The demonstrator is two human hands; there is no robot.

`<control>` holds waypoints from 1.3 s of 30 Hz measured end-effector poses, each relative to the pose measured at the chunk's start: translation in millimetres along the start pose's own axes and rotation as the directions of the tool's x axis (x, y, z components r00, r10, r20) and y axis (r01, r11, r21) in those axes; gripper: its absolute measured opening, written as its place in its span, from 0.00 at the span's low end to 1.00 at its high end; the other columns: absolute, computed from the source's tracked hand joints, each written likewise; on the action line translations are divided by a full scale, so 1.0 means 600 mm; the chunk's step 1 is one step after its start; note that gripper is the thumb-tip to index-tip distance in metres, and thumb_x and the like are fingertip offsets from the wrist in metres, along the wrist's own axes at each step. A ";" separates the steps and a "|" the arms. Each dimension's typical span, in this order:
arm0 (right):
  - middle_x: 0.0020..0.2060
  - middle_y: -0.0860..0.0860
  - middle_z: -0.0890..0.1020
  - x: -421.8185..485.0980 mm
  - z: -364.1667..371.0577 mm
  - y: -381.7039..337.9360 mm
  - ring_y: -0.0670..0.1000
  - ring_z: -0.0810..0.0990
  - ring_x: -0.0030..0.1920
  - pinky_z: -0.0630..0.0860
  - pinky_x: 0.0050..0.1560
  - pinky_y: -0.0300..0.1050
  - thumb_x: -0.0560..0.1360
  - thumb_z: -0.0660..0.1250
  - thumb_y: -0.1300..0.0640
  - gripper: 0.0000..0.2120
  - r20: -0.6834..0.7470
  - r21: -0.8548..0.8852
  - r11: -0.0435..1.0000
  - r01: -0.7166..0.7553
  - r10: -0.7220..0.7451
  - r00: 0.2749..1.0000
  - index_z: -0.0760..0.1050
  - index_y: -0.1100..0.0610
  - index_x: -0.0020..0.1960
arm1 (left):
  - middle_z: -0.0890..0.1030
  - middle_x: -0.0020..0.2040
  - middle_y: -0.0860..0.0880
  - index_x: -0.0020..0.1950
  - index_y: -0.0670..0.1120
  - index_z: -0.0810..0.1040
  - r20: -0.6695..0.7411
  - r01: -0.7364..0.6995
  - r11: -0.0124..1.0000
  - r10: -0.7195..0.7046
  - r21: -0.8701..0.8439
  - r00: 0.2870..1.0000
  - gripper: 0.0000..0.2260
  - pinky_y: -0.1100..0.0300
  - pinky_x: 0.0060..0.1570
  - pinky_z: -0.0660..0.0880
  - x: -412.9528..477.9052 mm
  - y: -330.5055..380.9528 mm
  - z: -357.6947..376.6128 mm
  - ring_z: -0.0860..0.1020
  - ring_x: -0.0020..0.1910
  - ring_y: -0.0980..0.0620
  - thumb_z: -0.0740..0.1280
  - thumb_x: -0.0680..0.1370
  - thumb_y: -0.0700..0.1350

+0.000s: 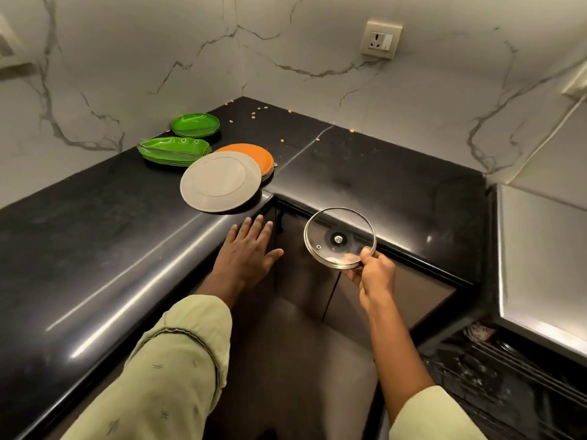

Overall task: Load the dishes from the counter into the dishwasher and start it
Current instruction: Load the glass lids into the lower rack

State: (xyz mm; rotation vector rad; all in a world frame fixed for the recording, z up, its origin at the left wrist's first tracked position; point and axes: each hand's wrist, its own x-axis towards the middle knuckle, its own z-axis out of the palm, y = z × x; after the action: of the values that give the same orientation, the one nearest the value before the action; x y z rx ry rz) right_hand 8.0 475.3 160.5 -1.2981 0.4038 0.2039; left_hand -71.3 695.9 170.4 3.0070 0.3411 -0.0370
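Left hand (247,249) flat, fingers spread, by desk (95,233) edge, centre frame. Right hand (374,274) pinching glass lid (340,238) rim. Dishwasher rack (508,376) lower right: dark, contents unreadable.

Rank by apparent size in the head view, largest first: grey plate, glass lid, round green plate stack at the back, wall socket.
1. grey plate and glass lid: nearly alike, and the lid is nearer the camera, so unranked.
2. round green plate stack.
3. wall socket.
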 end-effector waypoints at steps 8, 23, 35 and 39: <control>0.38 0.59 0.82 -0.112 -0.154 0.021 0.53 0.82 0.36 0.83 0.40 0.51 0.83 0.58 0.61 0.06 0.010 0.037 0.999 -0.017 0.016 1.000 0.72 0.59 0.48 | 0.47 0.82 0.47 0.82 0.48 0.48 -0.003 -0.015 1.000 0.015 -0.026 1.000 0.31 0.49 0.78 0.44 -0.146 0.102 0.020 0.45 0.80 0.47 0.52 0.83 0.61; 0.38 0.58 0.84 -0.293 -0.429 0.111 0.54 0.84 0.37 0.82 0.48 0.58 0.83 0.60 0.60 0.06 -0.121 0.014 0.998 -0.066 0.067 0.990 0.74 0.60 0.50 | 0.45 0.82 0.47 0.81 0.49 0.45 0.129 -0.172 0.985 0.168 0.022 0.977 0.31 0.49 0.77 0.43 -0.397 0.271 0.105 0.43 0.80 0.47 0.49 0.83 0.62; 0.46 0.57 0.83 -0.427 -0.624 0.189 0.52 0.82 0.42 0.81 0.35 0.45 0.82 0.61 0.59 0.06 -0.321 -0.090 0.988 -0.124 0.089 0.943 0.75 0.57 0.49 | 0.49 0.82 0.45 0.82 0.46 0.47 0.294 -0.380 0.922 0.384 -0.072 0.875 0.31 0.48 0.77 0.46 -0.526 0.382 0.225 0.46 0.80 0.45 0.50 0.83 0.60; 0.48 0.58 0.82 -0.441 -0.699 0.211 0.56 0.82 0.48 0.83 0.36 0.48 0.82 0.61 0.61 0.05 -0.400 -0.064 0.979 -0.193 0.152 0.904 0.75 0.58 0.51 | 0.48 0.82 0.45 0.82 0.47 0.47 0.354 -0.443 0.891 0.448 -0.103 0.821 0.31 0.48 0.77 0.44 -0.537 0.444 0.252 0.45 0.80 0.46 0.50 0.84 0.60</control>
State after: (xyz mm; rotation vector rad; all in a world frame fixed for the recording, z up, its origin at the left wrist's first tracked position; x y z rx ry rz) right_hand -353.7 126.3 64.6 -1.4064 0.8651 0.1112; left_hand -327.0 349.2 61.7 2.8896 -0.4019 -0.5457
